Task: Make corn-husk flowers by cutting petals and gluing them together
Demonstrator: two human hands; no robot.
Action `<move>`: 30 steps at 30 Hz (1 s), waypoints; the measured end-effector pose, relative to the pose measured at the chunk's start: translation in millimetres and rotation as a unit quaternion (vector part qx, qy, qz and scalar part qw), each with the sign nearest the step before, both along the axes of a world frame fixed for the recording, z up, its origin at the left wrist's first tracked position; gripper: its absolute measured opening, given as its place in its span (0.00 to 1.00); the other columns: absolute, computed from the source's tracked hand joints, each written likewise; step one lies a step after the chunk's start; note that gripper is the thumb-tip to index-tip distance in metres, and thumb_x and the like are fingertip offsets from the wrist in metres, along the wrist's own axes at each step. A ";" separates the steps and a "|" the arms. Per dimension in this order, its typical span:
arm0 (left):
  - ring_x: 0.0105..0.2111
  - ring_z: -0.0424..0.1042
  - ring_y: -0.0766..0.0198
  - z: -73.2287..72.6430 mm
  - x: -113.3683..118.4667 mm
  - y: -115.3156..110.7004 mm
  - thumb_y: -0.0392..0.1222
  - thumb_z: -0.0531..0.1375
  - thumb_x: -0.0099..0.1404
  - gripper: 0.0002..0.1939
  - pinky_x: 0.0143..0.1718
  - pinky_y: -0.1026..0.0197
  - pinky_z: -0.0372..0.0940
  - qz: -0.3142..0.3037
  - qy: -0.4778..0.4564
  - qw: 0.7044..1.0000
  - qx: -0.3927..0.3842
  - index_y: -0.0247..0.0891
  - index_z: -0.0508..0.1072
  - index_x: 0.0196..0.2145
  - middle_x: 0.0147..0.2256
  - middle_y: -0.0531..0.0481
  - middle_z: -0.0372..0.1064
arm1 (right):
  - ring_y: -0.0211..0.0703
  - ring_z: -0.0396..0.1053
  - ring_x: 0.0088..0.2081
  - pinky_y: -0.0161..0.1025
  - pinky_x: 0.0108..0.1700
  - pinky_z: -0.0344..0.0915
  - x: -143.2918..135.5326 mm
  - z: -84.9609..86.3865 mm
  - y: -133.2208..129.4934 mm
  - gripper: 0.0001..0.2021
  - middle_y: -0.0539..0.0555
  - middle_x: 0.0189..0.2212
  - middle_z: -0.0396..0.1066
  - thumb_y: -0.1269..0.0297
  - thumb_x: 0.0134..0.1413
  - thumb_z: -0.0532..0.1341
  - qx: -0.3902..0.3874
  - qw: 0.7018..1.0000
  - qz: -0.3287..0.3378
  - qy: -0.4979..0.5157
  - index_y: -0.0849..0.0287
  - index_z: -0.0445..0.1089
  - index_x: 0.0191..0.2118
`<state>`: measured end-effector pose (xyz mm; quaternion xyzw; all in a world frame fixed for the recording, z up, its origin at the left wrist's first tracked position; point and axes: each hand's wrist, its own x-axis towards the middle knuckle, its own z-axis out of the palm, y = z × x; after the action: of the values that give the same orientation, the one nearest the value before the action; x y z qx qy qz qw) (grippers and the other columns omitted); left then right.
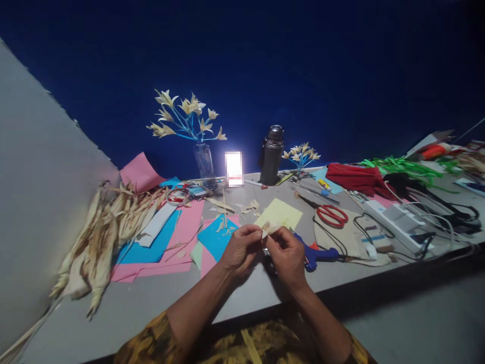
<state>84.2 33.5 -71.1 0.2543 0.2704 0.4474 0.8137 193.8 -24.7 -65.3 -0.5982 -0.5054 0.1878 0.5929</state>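
Note:
My left hand (247, 243) and my right hand (287, 253) meet over the front of the table, both closed in a pinch. Between their fingertips is a small pale piece of corn husk (270, 228), partly hidden by the fingers. Just beyond it lies a yellow sheet of paper (285, 214). A blue glue gun (322, 254) rests right beside my right hand. To the left of my left hand, a blue sheet (212, 236) carries husk scraps and a thin stick. Red-handled scissors (331, 215) lie to the right.
Dried corn husks (102, 237) are heaped at the left. At the back stand a glass vase (204, 164) of husk flowers, a bright light (234, 168) and a dark flask (272, 156). A white power strip (397, 222) with cables lies right, near red cloth (358, 179).

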 end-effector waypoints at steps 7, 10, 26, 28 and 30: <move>0.25 0.73 0.66 -2.6 -4.0 1.3 0.35 0.76 0.45 0.13 0.32 0.64 0.69 -0.040 -0.021 0.999 0.017 0.31 0.77 0.26 0.23 0.49 0.73 | 0.35 0.56 0.23 0.33 0.27 0.55 2.5 0.0 3.1 0.12 0.45 0.20 0.59 0.65 0.56 0.61 0.051 0.998 -0.018 -0.042 0.58 0.63 0.23; 0.26 0.75 0.63 -2.6 -5.7 2.0 0.36 0.75 0.46 0.13 0.33 0.62 0.71 -0.074 -0.036 0.997 0.006 0.31 0.76 0.27 0.24 0.48 0.75 | 0.35 0.57 0.23 0.32 0.27 0.55 1.9 1.9 3.1 0.10 0.45 0.21 0.60 0.68 0.55 0.61 0.072 0.994 -0.027 -0.077 0.57 0.62 0.24; 0.30 0.78 0.58 -5.4 -5.7 1.1 0.31 0.73 0.48 0.13 0.39 0.55 0.72 -0.091 -0.045 0.995 0.005 0.33 0.75 0.31 0.29 0.46 0.77 | 0.34 0.58 0.22 0.31 0.27 0.56 -0.8 16.2 2.3 0.10 0.45 0.20 0.60 0.75 0.51 0.58 0.103 0.986 0.000 -0.127 0.58 0.63 0.23; 0.29 0.77 0.59 -5.6 -6.0 1.4 0.31 0.73 0.48 0.13 0.38 0.57 0.71 -0.091 -0.045 0.995 0.005 0.33 0.74 0.30 0.28 0.47 0.76 | 0.34 0.58 0.22 0.31 0.27 0.56 -0.2 16.9 2.3 0.09 0.45 0.21 0.60 0.75 0.51 0.58 0.099 0.988 0.012 -0.118 0.58 0.64 0.23; 0.28 0.75 0.62 -6.6 -5.9 1.7 0.31 0.73 0.47 0.13 0.37 0.59 0.70 -0.089 -0.046 0.995 0.005 0.33 0.74 0.29 0.26 0.48 0.74 | 0.33 0.58 0.22 0.31 0.26 0.56 1.7 17.9 2.2 0.09 0.45 0.20 0.60 0.75 0.52 0.58 0.094 0.989 0.026 -0.108 0.58 0.64 0.23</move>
<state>78.4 35.1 -77.7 0.2604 0.2068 0.3860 0.8605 195.4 -22.4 -47.4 -0.5429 -0.5972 0.0892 0.5837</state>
